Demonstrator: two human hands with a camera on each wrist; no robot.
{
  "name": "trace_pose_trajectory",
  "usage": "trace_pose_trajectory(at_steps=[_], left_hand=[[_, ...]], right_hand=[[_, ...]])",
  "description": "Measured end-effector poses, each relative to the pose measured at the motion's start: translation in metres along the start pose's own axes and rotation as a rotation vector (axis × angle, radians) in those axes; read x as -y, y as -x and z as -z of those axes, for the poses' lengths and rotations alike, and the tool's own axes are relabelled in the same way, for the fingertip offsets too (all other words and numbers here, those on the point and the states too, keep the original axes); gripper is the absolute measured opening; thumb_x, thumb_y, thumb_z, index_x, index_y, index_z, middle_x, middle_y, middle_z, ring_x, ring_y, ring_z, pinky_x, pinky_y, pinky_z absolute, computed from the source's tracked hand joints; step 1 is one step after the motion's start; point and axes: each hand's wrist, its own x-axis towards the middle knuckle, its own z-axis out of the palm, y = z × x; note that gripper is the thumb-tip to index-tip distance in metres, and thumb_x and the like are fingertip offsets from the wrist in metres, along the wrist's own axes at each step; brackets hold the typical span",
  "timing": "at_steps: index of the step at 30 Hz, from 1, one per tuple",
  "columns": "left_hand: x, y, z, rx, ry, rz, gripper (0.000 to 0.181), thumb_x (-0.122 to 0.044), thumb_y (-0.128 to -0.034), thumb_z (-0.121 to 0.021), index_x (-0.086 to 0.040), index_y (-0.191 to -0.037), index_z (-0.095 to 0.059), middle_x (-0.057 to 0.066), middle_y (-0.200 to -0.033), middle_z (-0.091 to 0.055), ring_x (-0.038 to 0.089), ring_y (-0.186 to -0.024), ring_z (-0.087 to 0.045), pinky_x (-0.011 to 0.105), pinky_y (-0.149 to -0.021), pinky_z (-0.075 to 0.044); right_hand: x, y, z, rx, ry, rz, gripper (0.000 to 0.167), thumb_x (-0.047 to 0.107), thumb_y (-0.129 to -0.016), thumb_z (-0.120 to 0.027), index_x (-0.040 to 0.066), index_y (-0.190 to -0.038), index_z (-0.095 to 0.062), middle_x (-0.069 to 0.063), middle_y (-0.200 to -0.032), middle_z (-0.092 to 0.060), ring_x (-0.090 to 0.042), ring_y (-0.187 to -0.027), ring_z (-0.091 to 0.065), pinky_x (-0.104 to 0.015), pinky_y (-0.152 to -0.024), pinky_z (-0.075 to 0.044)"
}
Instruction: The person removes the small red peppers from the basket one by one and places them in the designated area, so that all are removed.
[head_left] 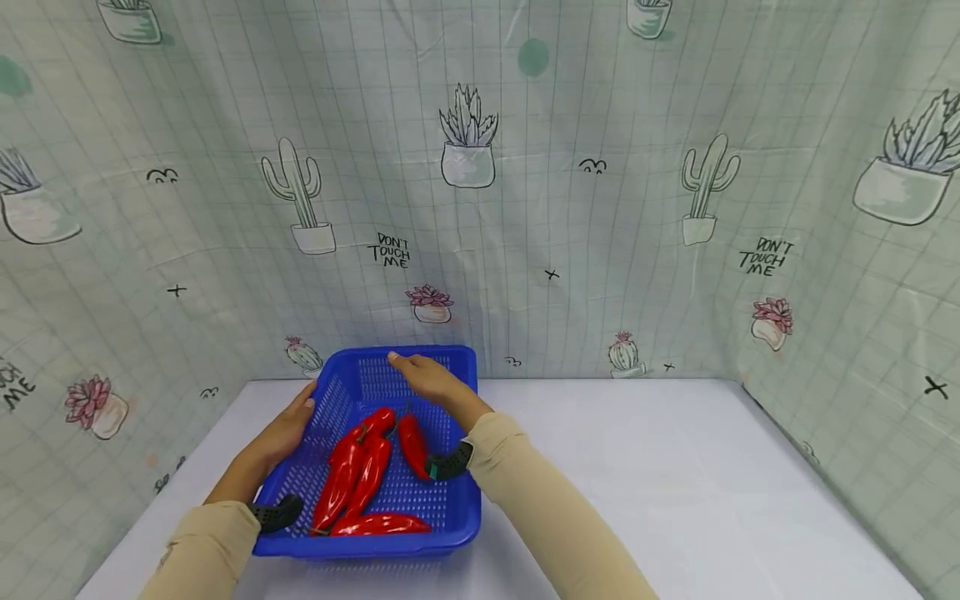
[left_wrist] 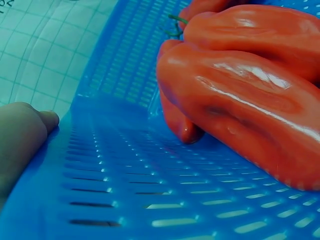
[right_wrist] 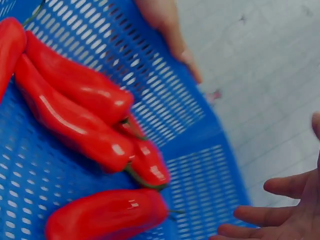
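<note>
In a blue perforated basket point(head_left: 375, 546) lie several long red peppers point(head_left: 369, 475), glossy, some with green stems. My left hand point(head_left: 283, 432) rests along the outside of the basket's left wall, fingers fairly straight; part of it shows beside the basket wall point(left_wrist: 115, 115) in the left wrist view. Above the back right part of the basket, my right hand point(head_left: 431, 379) holds nothing. Its fingers are spread in the right wrist view, where the hand point(right_wrist: 280, 215) appears beside the basket's rim. One pepper point(head_left: 412, 446) lies below the right wrist.
The basket stands on the left part of a white table point(head_left: 637, 492). Behind and at both sides hangs a pale green gridded cloth point(head_left: 540, 217) printed with potted cacti. A dark wrist strap point(head_left: 277, 514) on the left arm overlaps the basket's front left rim.
</note>
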Motion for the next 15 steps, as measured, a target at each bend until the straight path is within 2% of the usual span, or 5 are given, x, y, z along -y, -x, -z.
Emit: trace_pose_trajectory(at_steps=[3, 6, 10, 15], left_hand=[[0.001, -0.001, 0.0, -0.004, 0.0, -0.014, 0.055, -0.023, -0.1093, -0.013, -0.006, -0.155, 0.011, 0.035, -0.158, 0.001, 0.051, -0.136, -0.026, 0.058, -0.108, -0.033], [0.001, -0.001, -0.001, 0.003, 0.009, -0.003, 0.055, -0.022, -0.1093, -0.014, -0.007, -0.155, 0.012, 0.033, -0.158, 0.006, 0.053, -0.141, -0.018, 0.063, -0.112, -0.024], [0.0, 0.002, -0.003, -0.009, -0.005, 0.011, 0.055, -0.022, -0.1094, -0.014, -0.007, -0.156, 0.011, 0.033, -0.158, 0.004, 0.051, -0.138, -0.024, 0.061, -0.11, -0.03], [-0.002, 0.003, 0.001, -0.014, -0.019, 0.026, 0.055, -0.025, -0.1093, -0.013, -0.009, -0.156, 0.011, 0.034, -0.158, 0.001, 0.051, -0.135, -0.029, 0.06, -0.106, -0.035]], right_hand=[[-0.006, -0.008, -0.011, -0.01, -0.032, -0.021, 0.071, 0.052, -0.103, -0.036, -0.004, -0.147, -0.039, -0.02, -0.151, -0.042, -0.038, -0.14, -0.038, -0.051, -0.112, -0.034], [-0.01, -0.01, -0.018, -0.029, -0.009, -0.046, 0.07, 0.05, -0.103, -0.038, -0.007, -0.144, -0.043, -0.022, -0.148, -0.045, -0.039, -0.138, -0.041, -0.05, -0.111, -0.036], [-0.01, -0.01, -0.026, -0.038, 0.033, -0.085, 0.069, 0.049, -0.102, -0.04, -0.007, -0.142, -0.045, -0.022, -0.146, -0.048, -0.039, -0.135, -0.044, -0.049, -0.111, -0.037], [-0.013, -0.016, -0.032, -0.066, 0.09, -0.093, 0.069, 0.049, -0.102, -0.039, -0.008, -0.14, -0.047, -0.023, -0.143, -0.051, -0.038, -0.133, -0.048, -0.047, -0.109, -0.039]])
